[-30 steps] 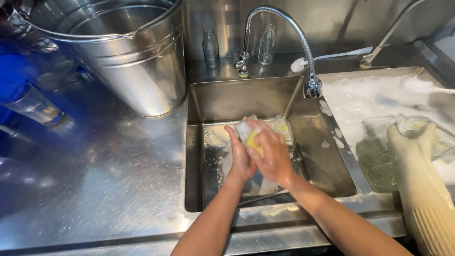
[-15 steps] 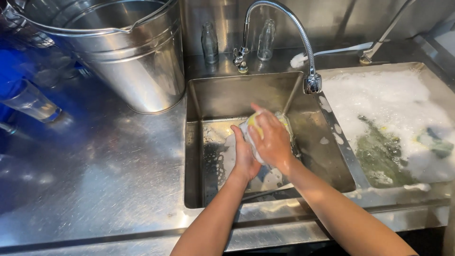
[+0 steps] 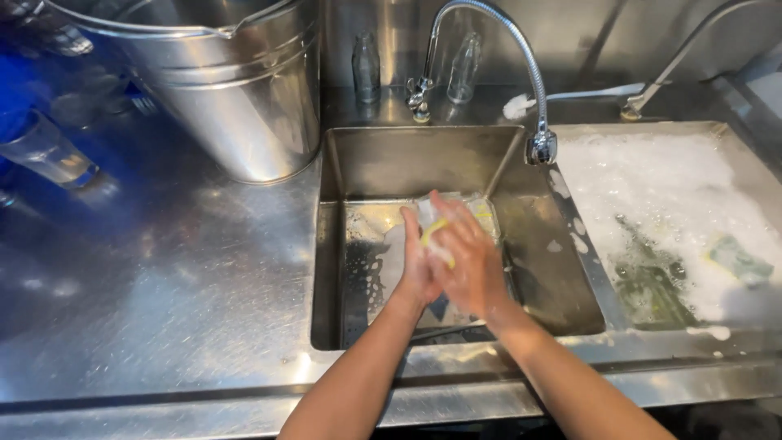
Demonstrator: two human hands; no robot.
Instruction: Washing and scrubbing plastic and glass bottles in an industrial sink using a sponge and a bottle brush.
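Both hands scrub a soapy glass over the sink.
Left hand [image 3: 417, 273] grips the glass [image 3: 425, 213], slippery and fragile; right hand [image 3: 468, 265] presses a soft yellow sponge [image 3: 432, 232] at 12 o'clock.

Yellow sponge [image 3: 434, 231], silver steel sink [image 3: 383, 163] and bucket [image 3: 236, 98], white foam [image 3: 652, 179]

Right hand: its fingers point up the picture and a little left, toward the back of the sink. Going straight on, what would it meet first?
The right hand already presses on the yellow sponge; past that, probably the sink's back wall, though depth is unclear.
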